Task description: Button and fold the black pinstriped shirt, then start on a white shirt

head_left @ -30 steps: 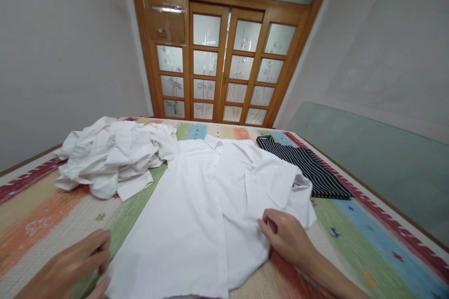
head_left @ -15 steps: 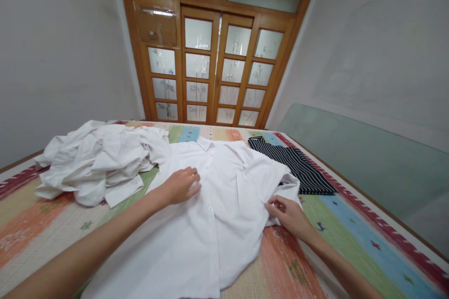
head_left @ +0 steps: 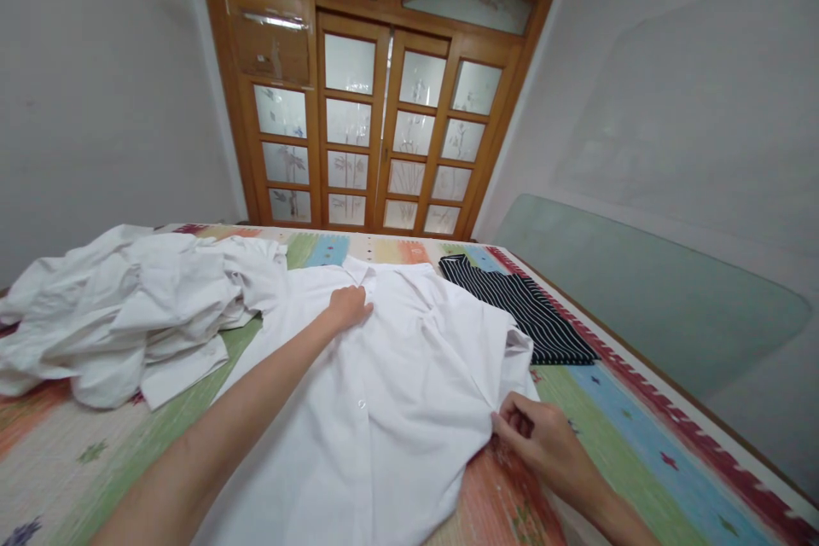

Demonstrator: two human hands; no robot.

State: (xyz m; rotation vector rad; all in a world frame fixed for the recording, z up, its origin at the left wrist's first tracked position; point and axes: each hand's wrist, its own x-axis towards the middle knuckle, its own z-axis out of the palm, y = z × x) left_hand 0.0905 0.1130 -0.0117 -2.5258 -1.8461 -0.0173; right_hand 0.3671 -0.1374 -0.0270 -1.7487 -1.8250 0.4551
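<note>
A white button-up shirt (head_left: 409, 367) lies spread out before me, its collar at the far end and its front facing up. My left hand (head_left: 349, 305) rests near the collar on the button placket, fingers curled down onto the cloth; the fingertips are partly hidden. At the shirt's right side, below the sleeve, my right hand (head_left: 528, 431) pinches the side edge between thumb and fingers. Creases run from that pinch across the shirt's front.
A heap of crumpled white clothes (head_left: 147, 307) lies on the left. On the right is a folded black-and-white striped garment (head_left: 518, 307). Both sit on a colourful patterned cover (head_left: 614, 426). A pale green panel (head_left: 646, 290) leans along the right wall, and wooden glazed doors (head_left: 384, 128) stand behind.
My left hand has moved up toward the collar, its fingers now curled down on the cloth. My right hand has gone down along the shirt's side, pulling the edge. The view has shifted slightly.
</note>
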